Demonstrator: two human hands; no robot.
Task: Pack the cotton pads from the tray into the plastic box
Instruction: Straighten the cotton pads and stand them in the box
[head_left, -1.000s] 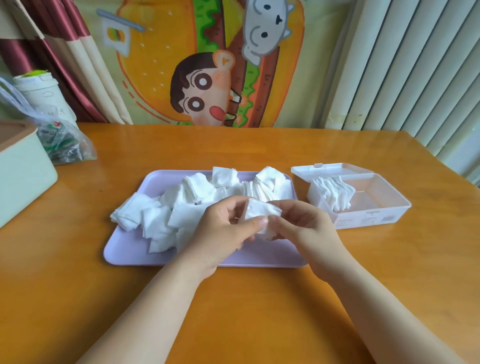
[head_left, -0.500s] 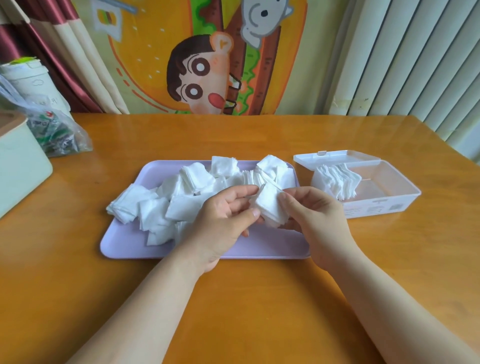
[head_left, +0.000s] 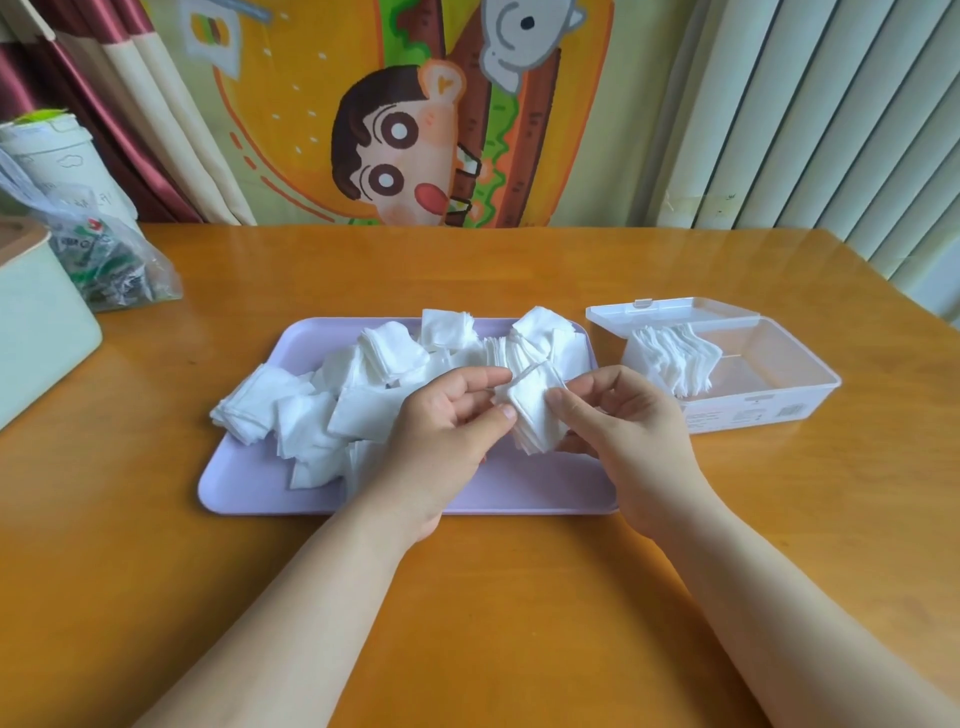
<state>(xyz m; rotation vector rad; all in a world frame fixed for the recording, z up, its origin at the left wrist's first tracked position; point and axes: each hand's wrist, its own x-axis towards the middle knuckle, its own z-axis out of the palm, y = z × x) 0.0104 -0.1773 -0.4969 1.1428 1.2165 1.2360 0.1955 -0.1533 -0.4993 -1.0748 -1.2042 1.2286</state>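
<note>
A lilac tray (head_left: 249, 488) lies in the middle of the wooden table with several loose white cotton pads (head_left: 311, 410) heaped on its left and far side. Above the tray's right half, my left hand (head_left: 447, 436) and my right hand (head_left: 618, 421) together pinch a small stack of cotton pads (head_left: 535, 410) held edge-on between the fingertips. To the right of the tray stands the clear plastic box (head_left: 779, 410), lid open at the back. A leaning row of pads (head_left: 670, 358) fills its left end.
A pale green box (head_left: 36, 338) sits at the left table edge, with a clear plastic bag of packets (head_left: 104, 265) and a white tub (head_left: 57, 156) behind it. Curtains and a cartoon wall hanging stand beyond the table's far edge.
The stack between my hands has turned from lying flat to standing more on edge, and both hands have lifted slightly over the tray. The view has tilted down a little.
</note>
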